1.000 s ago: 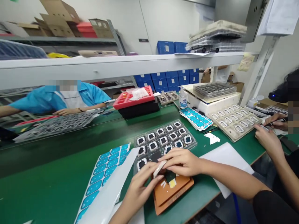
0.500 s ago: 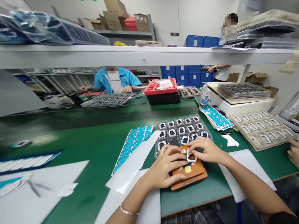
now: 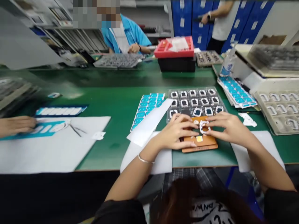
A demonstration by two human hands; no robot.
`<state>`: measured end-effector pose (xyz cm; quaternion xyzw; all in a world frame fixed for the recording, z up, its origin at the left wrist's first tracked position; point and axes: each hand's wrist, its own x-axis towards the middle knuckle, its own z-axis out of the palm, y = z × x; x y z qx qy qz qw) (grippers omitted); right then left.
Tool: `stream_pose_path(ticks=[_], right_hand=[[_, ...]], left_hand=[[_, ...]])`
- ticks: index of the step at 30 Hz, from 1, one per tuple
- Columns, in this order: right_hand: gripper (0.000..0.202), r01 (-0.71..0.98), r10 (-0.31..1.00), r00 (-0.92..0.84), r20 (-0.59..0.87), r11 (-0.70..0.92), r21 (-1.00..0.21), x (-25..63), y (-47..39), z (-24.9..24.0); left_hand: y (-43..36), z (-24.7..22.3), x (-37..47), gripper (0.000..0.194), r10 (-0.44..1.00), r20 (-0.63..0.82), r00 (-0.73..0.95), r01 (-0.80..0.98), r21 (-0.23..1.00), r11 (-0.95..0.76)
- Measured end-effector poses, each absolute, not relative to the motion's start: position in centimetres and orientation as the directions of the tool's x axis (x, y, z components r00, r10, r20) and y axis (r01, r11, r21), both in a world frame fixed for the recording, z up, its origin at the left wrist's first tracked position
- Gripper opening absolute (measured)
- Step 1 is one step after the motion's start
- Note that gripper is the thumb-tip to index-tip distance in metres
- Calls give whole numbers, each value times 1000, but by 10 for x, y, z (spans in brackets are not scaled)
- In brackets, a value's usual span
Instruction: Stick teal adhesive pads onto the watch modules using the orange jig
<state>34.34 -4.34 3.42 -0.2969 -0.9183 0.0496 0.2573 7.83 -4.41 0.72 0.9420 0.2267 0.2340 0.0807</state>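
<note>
- While the white frame (image 3: 205,127) is held at the orange block (image 3: 206,143), its long axis is pointed roughly toward the tray.
- Its edge is pinched by the right hand (image 3: 230,126); the left hand's (image 3: 173,133) fingers are spread over the block.
- Half a second ago, it was seen less face-on.
- Rounded frames are held by the clear plastic tray (image 3: 185,112).

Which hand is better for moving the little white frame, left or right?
Probably the right hand: its fingertips are at the white frame's right side, while the left hand is spread over the orange block's left side.
</note>
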Motion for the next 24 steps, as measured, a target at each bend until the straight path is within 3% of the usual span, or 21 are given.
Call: stream_pose_path(ticks=[6, 12, 17, 24], right_hand=[[19, 523, 568, -741, 359, 823, -224, 350, -39, 42], [17, 462, 558, -705, 438, 829, -314, 340, -39, 34], [14, 406, 543, -689, 480, 838, -365, 329, -39, 26], [13, 407, 550, -699, 457, 831, -379, 330, -37, 24]], left_hand=[[-42, 9, 77, 40, 496, 392, 775, 405, 294, -866], [-45, 7, 79, 37, 579, 582, 571, 526, 282, -802], [-48, 5, 84, 52, 655, 562, 505, 608, 307, -732], [-48, 2, 88, 51, 669, 546, 505, 618, 313, -722]])
